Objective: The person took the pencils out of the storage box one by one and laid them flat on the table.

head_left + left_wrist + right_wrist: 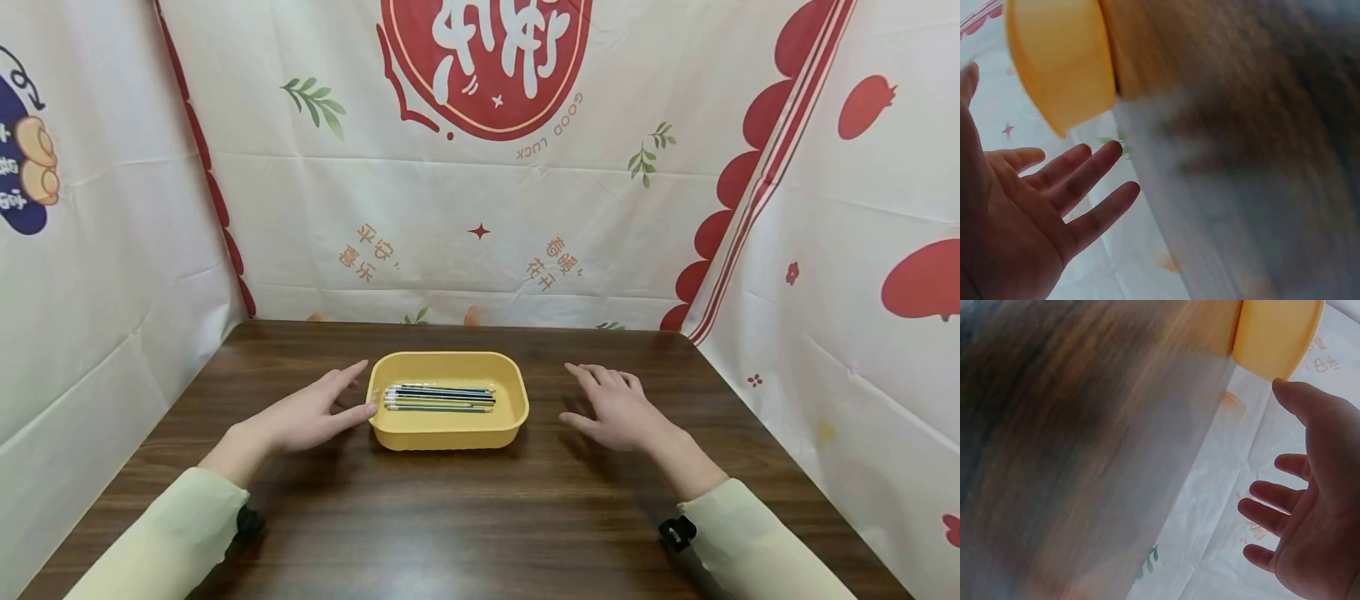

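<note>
A yellow plastic tray (pixel 450 440) stands on the table, with several pencils (pixel 439 398) lying side by side in it. At its left end is my left hand (pixel 318 408), fingers spread, the thumb tip right at the rim. The left wrist view has this hand (pixel 1041 212) with its palm in sight and nothing held, just beside the tray wall (pixel 1063 62). To the right of the tray, a gap away, my right hand (pixel 615 407) hovers over the table with its fingers loosely extended. Its palm (pixel 1322 550) shows bare in the right wrist view.
The dark wood-grain table (pixel 450 517) reaches back to a printed white cloth (pixel 480 200) hung behind it. More cloth hangs along the left side (pixel 112 292) and the right side (pixel 840 333). Black bands sit at both sleeve cuffs.
</note>
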`<state>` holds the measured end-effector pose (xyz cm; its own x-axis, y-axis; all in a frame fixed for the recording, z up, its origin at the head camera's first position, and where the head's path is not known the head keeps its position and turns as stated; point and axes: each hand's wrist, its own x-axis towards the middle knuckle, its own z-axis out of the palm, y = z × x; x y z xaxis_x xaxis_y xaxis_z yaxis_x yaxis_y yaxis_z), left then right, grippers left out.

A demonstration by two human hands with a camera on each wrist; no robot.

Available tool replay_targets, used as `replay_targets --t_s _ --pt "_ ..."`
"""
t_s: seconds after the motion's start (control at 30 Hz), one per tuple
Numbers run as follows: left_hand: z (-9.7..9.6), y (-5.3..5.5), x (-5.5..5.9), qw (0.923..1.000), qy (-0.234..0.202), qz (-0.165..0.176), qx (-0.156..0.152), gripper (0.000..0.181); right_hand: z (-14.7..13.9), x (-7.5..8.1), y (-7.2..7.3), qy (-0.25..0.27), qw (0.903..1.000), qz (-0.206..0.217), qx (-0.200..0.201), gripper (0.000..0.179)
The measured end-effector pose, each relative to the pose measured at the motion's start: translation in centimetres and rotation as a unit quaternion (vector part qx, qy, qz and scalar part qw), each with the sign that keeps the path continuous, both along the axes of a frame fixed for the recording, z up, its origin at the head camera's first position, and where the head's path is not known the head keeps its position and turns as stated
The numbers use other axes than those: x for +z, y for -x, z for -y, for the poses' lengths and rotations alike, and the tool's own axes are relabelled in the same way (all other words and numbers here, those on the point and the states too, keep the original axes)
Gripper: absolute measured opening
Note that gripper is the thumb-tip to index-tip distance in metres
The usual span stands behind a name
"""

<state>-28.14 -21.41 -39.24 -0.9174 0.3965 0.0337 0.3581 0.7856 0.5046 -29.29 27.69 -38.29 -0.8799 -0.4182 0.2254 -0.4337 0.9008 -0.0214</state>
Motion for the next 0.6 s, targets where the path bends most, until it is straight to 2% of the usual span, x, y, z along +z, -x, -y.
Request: replay_targets --t_s 0.13,0.33,0.6 --pt "-0.8 1.0 -0.6 0.9999 0.010 0.008 -0.005 0.103 -0.1 -0.4 0.0 -0.001 1.0000 0.001 0.001 0.083" --pt "-2.2 1.6 -0.6 0.9991 0.033 0.028 0.007 0.116 -0.1 -0.9 0.1 -0.003 0.9999 0.016 -0.003 0.083" --pt "-3.5 2.2 -0.8 0.9992 0.033 0.008 -0.022 0.122 -0.2 -1.3 0.4 -0.005 0.9997 0.024 -0.006 0.081"
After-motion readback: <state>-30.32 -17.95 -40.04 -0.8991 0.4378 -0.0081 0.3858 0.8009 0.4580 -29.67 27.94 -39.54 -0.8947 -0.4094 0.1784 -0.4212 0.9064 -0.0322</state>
